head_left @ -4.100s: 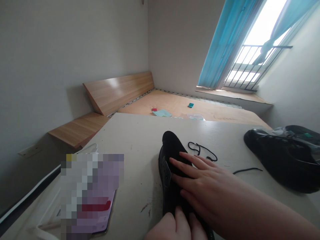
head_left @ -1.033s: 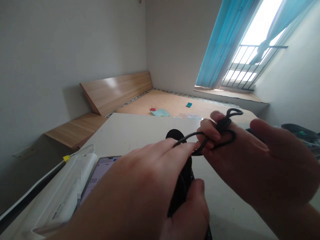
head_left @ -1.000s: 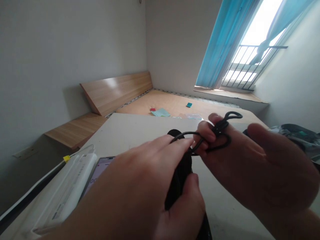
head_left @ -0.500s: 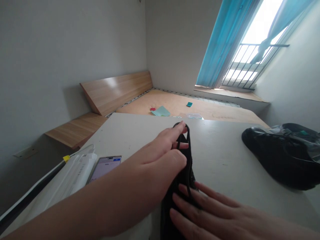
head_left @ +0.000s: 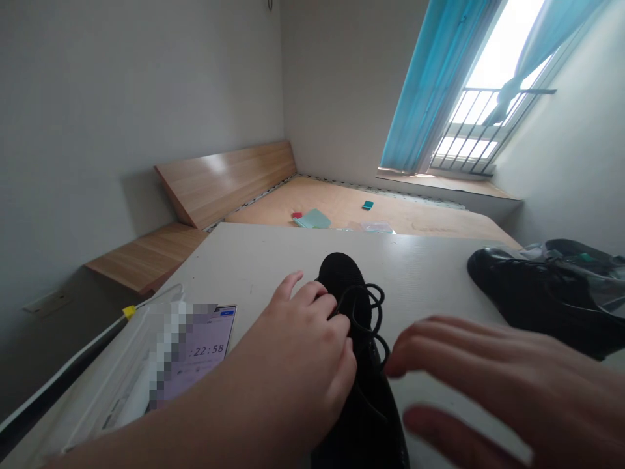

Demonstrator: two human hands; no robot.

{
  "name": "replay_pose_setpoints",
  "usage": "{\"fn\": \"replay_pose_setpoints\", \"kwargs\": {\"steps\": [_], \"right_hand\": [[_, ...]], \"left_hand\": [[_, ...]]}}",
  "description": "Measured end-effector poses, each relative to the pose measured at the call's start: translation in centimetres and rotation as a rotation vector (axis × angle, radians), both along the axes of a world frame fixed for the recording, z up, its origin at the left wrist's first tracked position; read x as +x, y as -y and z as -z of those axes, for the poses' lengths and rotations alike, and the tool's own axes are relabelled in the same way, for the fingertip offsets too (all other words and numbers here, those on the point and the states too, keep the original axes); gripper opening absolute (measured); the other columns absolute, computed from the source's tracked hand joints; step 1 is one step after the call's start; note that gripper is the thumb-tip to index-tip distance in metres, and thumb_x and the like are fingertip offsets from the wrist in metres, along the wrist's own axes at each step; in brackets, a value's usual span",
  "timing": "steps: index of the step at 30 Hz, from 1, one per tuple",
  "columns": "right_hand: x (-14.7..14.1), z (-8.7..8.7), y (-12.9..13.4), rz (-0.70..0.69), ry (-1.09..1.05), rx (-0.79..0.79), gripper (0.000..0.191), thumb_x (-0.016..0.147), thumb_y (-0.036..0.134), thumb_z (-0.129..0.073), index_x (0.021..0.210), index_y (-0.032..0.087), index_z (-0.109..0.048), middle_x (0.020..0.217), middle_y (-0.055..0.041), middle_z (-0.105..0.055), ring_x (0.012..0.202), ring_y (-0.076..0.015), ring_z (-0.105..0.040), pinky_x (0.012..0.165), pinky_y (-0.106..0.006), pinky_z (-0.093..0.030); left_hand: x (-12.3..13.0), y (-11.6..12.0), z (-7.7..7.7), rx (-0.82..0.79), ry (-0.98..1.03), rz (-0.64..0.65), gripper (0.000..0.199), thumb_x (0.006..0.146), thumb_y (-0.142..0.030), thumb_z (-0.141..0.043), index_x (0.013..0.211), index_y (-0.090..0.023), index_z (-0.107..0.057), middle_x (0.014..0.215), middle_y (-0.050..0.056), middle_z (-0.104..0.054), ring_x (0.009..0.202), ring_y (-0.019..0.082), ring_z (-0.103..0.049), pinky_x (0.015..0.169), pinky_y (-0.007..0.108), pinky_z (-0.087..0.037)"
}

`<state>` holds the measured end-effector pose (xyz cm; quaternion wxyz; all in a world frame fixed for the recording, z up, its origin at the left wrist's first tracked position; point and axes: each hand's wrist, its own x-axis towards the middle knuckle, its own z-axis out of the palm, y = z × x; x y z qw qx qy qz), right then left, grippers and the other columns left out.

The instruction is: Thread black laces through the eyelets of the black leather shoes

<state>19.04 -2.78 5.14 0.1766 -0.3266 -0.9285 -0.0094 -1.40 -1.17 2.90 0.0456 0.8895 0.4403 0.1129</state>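
Observation:
A black lace-up shoe [head_left: 340,272] lies on the white table in front of me, its toe pointing away. Loose black laces [head_left: 374,316] loop out over its right side. My left hand [head_left: 310,348] rests on the shoe from the left with its fingers curled against it; the fingertips are partly hidden. Just right of the shoe hovers my right hand [head_left: 488,378], thumb and fingers apart and holding nothing. Its fingertips are close to the lace loops, and I cannot tell whether they touch.
At the right of the table [head_left: 439,273] sits another black shoe [head_left: 532,293], beside clear plastic [head_left: 612,286]. A phone [head_left: 208,342] and a white power strip [head_left: 131,365] lie at the left. Beyond is a bed [head_left: 424,212] with small items on it.
My left hand has drawn back from the lace and lowered onto the shoe. My right hand has lifted off the shoe to the right. The shoe's toe is now visible and the laces hang loose.

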Motion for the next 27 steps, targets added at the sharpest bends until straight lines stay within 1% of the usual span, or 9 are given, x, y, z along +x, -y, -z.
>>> {"fn": "replay_pose_setpoints", "kwargs": {"steps": [2,5,7,9,11,14,18,23,27], "right_hand": [[0.1,-0.4,-0.9,0.172,-0.013,0.014,0.028,0.099,0.032,-0.04,0.103,0.025,-0.066,0.096,-0.002,-0.075,0.079,-0.0208,-0.071,0.061,-0.032,-0.055],[-0.5,-0.6,-2.5,0.289,0.021,-0.046,0.031,0.098,0.027,-0.038,0.093,0.022,-0.069,0.095,-0.0047,-0.074,0.079,-0.0232,-0.07,0.068,-0.038,-0.056],[-1.3,-0.4,-3.1,0.267,0.021,-0.138,0.032,0.098,0.025,-0.039,0.084,0.023,-0.069,0.093,-0.0037,-0.073,0.081,-0.0223,-0.069,0.073,-0.04,-0.055],[-2.1,0.1,-3.4,0.194,-0.005,-0.201,0.032,0.096,0.023,-0.042,0.079,0.023,-0.068,0.093,-0.0021,-0.073,0.085,-0.0206,-0.069,0.075,-0.037,-0.056],[-2.7,0.9,-3.4,0.103,-0.007,-0.175,0.03,0.094,0.019,-0.044,0.081,0.023,-0.07,0.097,-0.0025,-0.074,0.092,-0.0212,-0.069,0.078,-0.036,-0.056],[-3.0,2.1,-3.5,0.027,0.071,-0.081,0.029,0.094,0.017,-0.044,0.087,0.021,-0.071,0.108,-0.0056,-0.072,0.106,-0.0252,-0.065,0.09,-0.044,-0.053],[-3.0,2.8,-3.7,0.01,0.117,-0.018,0.028,0.093,0.015,-0.045,0.092,0.019,-0.073,0.112,-0.0068,-0.072,0.111,-0.0278,-0.063,0.094,-0.05,-0.052],[-4.0,3.0,-3.7,0.021,0.061,0.001,0.017,0.081,0.009,-0.059,0.073,0.018,-0.071,0.092,-0.0039,-0.077,0.096,-0.0271,-0.07,0.089,-0.046,-0.056],[-4.8,3.7,-4.1,0.086,0.005,0.075,0.014,0.082,0.01,-0.062,0.081,0.018,-0.073,0.102,-0.0037,-0.076,0.106,-0.028,-0.067,0.093,-0.047,-0.054]], "left_hand": [[0.1,0.6,0.1,0.004,0.0,0.019,0.03,0.093,-0.024,-0.039,0.099,-0.017,-0.067,0.098,0.008,-0.071,0.102,0.029,-0.062,0.106,0.059,-0.032],[0.1,1.7,0.2,0.148,-0.029,0.011,0.033,0.093,-0.022,-0.039,0.113,-0.013,-0.063,0.104,0.011,-0.072,0.098,0.029,-0.064,0.101,0.055,-0.038],[0.0,2.4,0.6,0.292,-0.036,0.003,0.033,0.093,-0.023,-0.04,0.114,-0.012,-0.063,0.106,0.012,-0.072,0.101,0.03,-0.064,0.101,0.052,-0.038],[0.0,2.8,1.1,0.361,-0.038,0.016,0.031,0.093,-0.025,-0.042,0.112,-0.013,-0.065,0.103,0.009,-0.072,0.098,0.028,-0.064,0.101,0.048,-0.036],[0.2,3.0,1.7,0.355,-0.05,0.069,0.029,0.094,-0.029,-0.045,0.107,-0.015,-0.067,0.098,0.006,-0.073,0.092,0.025,-0.064,0.101,0.044,-0.037],[0.5,2.9,2.5,0.355,-0.094,0.138,0.029,0.092,-0.036,-0.051,0.099,-0.015,-0.071,0.093,0.005,-0.073,0.091,0.024,-0.064,0.101,0.043,-0.037],[0.7,2.1,2.7,0.329,-0.104,0.149,0.026,0.09,-0.035,-0.055,0.093,-0.018,-0.074,0.09,0.005,-0.074,0.094,0.025,-0.062,0.106,0.047,-0.033],[0.5,1.7,2.0,0.249,-0.138,0.139,0.025,0.09,-0.029,-0.052,0.093,-0.02,-0.075,0.1,0.007,-0.073,0.099,0.026,-0.062,0.106,0.051,-0.034],[0.2,2.4,2.1,0.388,-0.099,0.128,0.029,0.089,-0.037,-0.055,0.098,-0.016,-0.073,0.104,0.01,-0.073,0.099,0.027,-0.063,0.099,0.045,-0.042]]}}
